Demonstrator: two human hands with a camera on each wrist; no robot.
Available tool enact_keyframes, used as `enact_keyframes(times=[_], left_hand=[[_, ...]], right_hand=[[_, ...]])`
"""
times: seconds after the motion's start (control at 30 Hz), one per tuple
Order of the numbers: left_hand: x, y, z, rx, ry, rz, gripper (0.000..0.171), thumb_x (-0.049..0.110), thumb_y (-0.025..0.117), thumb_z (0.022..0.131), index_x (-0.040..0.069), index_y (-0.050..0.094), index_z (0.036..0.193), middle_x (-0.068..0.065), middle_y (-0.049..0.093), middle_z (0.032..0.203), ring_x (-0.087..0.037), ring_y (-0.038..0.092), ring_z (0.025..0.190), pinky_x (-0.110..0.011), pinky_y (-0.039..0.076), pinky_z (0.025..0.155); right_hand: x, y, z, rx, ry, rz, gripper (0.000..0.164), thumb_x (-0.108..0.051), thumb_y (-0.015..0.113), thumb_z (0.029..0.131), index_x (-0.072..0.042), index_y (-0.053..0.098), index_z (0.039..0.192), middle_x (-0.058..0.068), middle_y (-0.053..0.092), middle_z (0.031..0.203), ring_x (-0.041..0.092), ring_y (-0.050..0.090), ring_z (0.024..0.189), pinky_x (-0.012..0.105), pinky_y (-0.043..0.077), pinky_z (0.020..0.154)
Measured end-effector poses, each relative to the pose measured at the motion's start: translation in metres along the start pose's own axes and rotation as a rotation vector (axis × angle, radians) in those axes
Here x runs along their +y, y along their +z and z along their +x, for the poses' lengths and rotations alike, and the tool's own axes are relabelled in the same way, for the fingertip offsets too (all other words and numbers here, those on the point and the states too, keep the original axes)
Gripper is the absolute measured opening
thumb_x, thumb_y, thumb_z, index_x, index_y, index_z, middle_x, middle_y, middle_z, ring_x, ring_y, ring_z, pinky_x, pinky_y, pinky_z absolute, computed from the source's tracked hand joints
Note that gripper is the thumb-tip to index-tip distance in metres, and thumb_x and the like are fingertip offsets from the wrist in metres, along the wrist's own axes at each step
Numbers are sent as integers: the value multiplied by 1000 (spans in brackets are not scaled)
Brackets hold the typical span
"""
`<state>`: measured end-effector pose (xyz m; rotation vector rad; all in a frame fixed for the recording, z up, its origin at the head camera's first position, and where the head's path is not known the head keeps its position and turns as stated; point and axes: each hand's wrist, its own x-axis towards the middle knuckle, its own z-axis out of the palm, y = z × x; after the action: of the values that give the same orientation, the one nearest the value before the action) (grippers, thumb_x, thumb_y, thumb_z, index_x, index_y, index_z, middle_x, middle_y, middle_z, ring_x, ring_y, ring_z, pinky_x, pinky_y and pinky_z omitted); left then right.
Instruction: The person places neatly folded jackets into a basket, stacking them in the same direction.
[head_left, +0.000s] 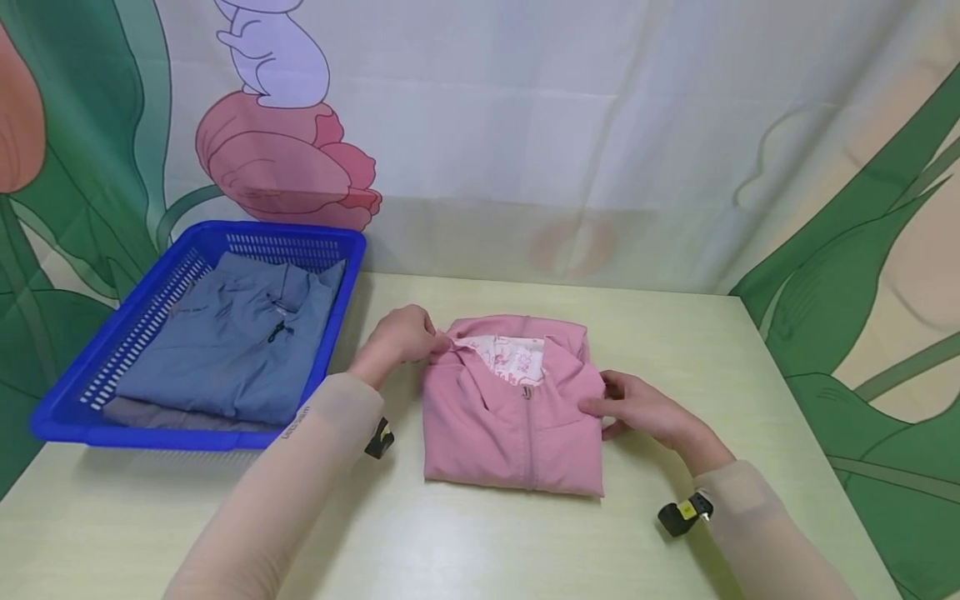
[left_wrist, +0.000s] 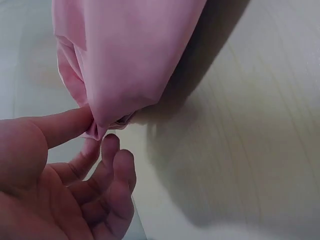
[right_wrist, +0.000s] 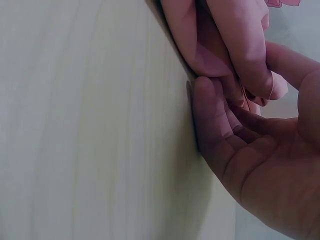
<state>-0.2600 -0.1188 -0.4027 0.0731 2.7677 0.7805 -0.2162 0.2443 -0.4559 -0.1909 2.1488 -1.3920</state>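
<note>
A pink zip jacket [head_left: 480, 425], folded into a neat rectangle, lies on the table in the head view. Its pale patterned lining shows at the neck, above the zipper. At the jacket's upper left, my left hand [head_left: 405, 333] pinches the fabric between thumb and fingers. The left wrist view shows that pinched pink corner [left_wrist: 130, 55] raised off the table, with the left hand [left_wrist: 55, 190] below it. On the opposite edge my right hand [head_left: 648, 412] holds the side, thumb on top. In the right wrist view, fingers of the right hand [right_wrist: 265, 165] reach beneath the fabric [right_wrist: 240, 40].
A blue plastic basket [head_left: 341, 325] stands left of the jacket, with folded grey-blue clothing [head_left: 232, 350] inside. The pale table [head_left: 660, 333] meets a printed curtain [head_left: 480, 125] at the back. Small black devices are strapped at both wrists.
</note>
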Motion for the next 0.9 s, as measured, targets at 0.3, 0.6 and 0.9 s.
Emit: enact_keyframes(times=[0.3, 0.6, 0.9], left_hand=[[-2, 15, 6, 2, -37, 91, 39, 41, 74, 92, 11, 58, 74, -4, 56, 75, -21, 51, 69, -33, 39, 59], [-7, 18, 11, -35, -27, 65, 37, 36, 74, 94, 7, 61, 76, -6, 58, 77, -21, 53, 71, -32, 41, 62], [-5, 16, 8, -53, -29, 29, 34, 30, 70, 95, 7, 57, 74, -7, 57, 73, -18, 52, 62, -30, 43, 57]], right_hand=[[0, 0, 0, -9, -13, 3, 71, -29, 71, 99, 7, 36, 150, 22, 55, 129, 29, 63, 104, 41, 60, 84], [1, 0, 1, -5, -16, -1, 71, -30, 71, 99, 8, 37, 149, 21, 56, 127, 29, 63, 102, 41, 60, 84], [3, 0, 2, 1, -12, 2, 69, -30, 71, 99, 7, 39, 148, 20, 56, 125, 29, 62, 102, 41, 60, 84]])
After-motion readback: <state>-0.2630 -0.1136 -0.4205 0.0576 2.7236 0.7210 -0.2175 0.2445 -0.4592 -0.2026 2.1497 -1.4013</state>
